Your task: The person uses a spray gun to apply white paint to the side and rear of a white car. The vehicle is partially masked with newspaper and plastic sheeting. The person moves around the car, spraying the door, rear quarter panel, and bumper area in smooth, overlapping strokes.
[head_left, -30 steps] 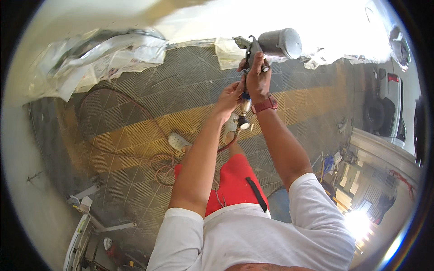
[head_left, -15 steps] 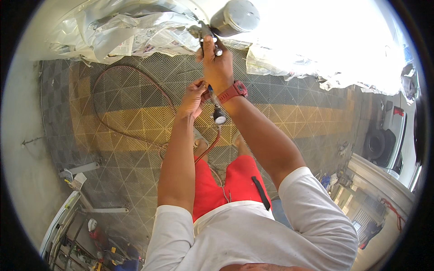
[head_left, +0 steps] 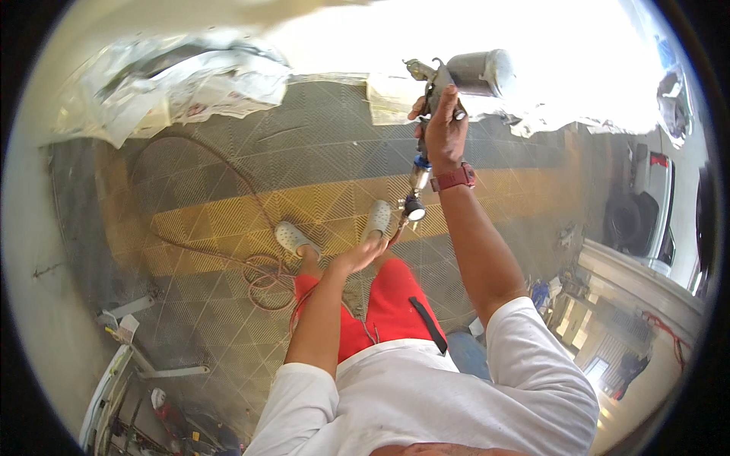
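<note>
My right hand [head_left: 446, 137] is wrapped round the handle of a spray gun [head_left: 435, 87], held out in front of me at upper right. A grey paint cup [head_left: 480, 72] sits on the gun, tilted to the right. Below the handle hang a blue-and-clear inline filter [head_left: 420, 173] and a regulator with a round gauge [head_left: 414, 209]. From there a reddish air hose [head_left: 396, 234] runs down to my left hand [head_left: 363, 254], whose fingers are closed around it near my knees. Part of the hose is hidden behind that hand.
A bright white surface [head_left: 334, 34] spans the top, edged with plastic and newspaper masking [head_left: 220, 87]. Loops of hose [head_left: 266, 281] lie on the grey-and-yellow tiled floor [head_left: 205, 209]. Metal stand arms [head_left: 175, 372] are at lower left; a vehicle [head_left: 654, 209] is at right.
My right hand has moved right and slightly down with the spray gun. My left hand has come away from the gun's lower end, down toward my knees, onto the hose.
</note>
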A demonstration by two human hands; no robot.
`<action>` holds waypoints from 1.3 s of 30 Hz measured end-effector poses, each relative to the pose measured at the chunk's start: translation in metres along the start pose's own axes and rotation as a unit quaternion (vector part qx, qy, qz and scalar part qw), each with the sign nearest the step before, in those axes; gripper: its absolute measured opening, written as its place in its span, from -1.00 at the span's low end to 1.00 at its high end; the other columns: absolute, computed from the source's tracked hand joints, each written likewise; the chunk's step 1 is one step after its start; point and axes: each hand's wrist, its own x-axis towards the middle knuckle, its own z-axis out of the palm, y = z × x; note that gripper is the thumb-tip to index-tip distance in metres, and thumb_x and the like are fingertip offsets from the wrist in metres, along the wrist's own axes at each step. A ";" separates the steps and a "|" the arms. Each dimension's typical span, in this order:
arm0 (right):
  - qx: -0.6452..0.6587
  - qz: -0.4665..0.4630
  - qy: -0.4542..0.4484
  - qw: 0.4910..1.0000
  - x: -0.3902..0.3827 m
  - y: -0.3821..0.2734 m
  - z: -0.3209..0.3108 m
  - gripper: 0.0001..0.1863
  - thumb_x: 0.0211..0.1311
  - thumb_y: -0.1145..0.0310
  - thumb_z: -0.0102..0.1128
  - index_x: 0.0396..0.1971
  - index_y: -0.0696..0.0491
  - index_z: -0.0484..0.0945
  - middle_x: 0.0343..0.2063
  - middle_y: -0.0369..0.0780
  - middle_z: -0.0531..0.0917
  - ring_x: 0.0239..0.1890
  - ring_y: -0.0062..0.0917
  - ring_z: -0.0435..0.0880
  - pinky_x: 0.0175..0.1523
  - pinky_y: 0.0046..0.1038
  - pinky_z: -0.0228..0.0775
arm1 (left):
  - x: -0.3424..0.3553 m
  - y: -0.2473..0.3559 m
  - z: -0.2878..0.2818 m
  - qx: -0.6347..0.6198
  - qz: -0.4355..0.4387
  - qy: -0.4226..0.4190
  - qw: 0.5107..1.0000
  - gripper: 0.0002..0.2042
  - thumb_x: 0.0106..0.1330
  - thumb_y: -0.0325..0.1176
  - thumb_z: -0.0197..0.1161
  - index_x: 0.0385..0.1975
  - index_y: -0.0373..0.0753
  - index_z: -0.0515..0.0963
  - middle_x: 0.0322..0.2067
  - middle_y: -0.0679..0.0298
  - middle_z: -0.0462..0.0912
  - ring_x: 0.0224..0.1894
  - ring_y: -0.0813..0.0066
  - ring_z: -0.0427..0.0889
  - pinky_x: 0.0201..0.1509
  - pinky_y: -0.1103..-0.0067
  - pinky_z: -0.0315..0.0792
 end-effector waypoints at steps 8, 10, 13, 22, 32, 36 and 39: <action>-0.091 0.021 0.055 0.994 0.072 0.016 -0.203 -0.23 0.55 -0.35 -0.26 -0.14 0.12 0.62 -0.57 -0.31 0.62 -0.62 -0.69 0.55 -0.60 -0.63 0.31 | -0.075 -0.112 0.061 0.171 -0.214 0.138 0.952 -0.55 0.42 0.10 0.19 -0.01 -0.16 0.69 -0.06 -0.05 0.73 0.05 -0.06 0.68 0.12 0.18 0.50; -0.097 0.007 0.080 0.992 0.091 0.023 -0.244 -0.23 0.55 -0.35 -0.27 -0.13 0.13 0.62 -0.57 -0.31 0.62 -0.61 -0.68 0.56 -0.60 -0.63 0.31 | -0.089 -0.090 0.064 0.179 -0.285 0.130 0.933 -0.55 0.44 0.07 0.19 0.03 -0.20 0.64 -0.03 -0.04 0.72 0.07 -0.06 0.67 0.14 0.17 0.48; -0.095 0.010 0.102 0.990 0.115 0.029 -0.298 -0.23 0.56 -0.33 -0.28 -0.14 0.14 0.61 -0.57 -0.28 0.62 -0.59 -0.65 0.58 -0.61 -0.61 0.31 | -0.097 -0.088 0.077 0.159 -0.284 0.153 0.933 -0.54 0.46 0.07 0.17 0.00 -0.25 0.60 -0.09 -0.02 0.74 0.04 -0.06 0.68 0.11 0.19 0.49; -0.159 0.017 0.222 0.962 0.182 0.047 -0.426 -0.20 0.51 -0.40 -0.26 -0.27 0.14 0.57 -0.56 -0.22 0.68 -0.62 -0.56 0.63 -0.63 -0.54 0.34 | -0.080 0.029 0.103 0.138 -0.113 0.278 0.944 -0.71 0.52 -0.09 0.18 -0.08 -0.22 0.55 -0.28 -0.09 0.68 -0.15 -0.18 0.66 -0.08 0.12 0.46; -0.132 0.008 0.390 0.911 0.206 0.019 -0.431 -0.19 0.57 -0.30 -0.30 -0.32 0.22 0.62 -0.61 -0.15 0.72 -0.77 -0.56 0.57 -0.72 -0.55 0.29 | -0.100 0.044 0.087 0.149 -0.111 0.340 0.922 -0.63 0.59 -0.06 0.04 0.02 -0.26 0.56 -0.17 -0.14 0.69 -0.06 -0.25 0.64 -0.01 0.08 0.46; -0.126 0.049 0.257 0.957 0.156 0.001 -0.355 -0.22 0.54 -0.36 -0.28 -0.28 0.15 0.56 -0.65 -0.23 0.66 -0.71 -0.61 0.57 -0.68 -0.59 0.28 | -0.139 0.007 0.070 0.138 -0.143 0.375 0.905 -0.60 0.60 -0.07 0.02 0.14 -0.27 0.55 -0.05 -0.13 0.70 0.04 -0.24 0.64 0.07 0.10 0.47; -0.115 0.011 0.169 0.979 0.113 -0.008 -0.285 -0.23 0.50 -0.40 -0.24 -0.31 0.10 0.54 -0.63 -0.26 0.64 -0.69 -0.64 0.57 -0.65 -0.60 0.30 | -0.184 -0.031 0.057 0.128 -0.196 0.341 0.911 -0.59 0.60 -0.08 0.02 0.15 -0.27 0.55 -0.02 -0.11 0.70 0.07 -0.21 0.64 0.10 0.12 0.47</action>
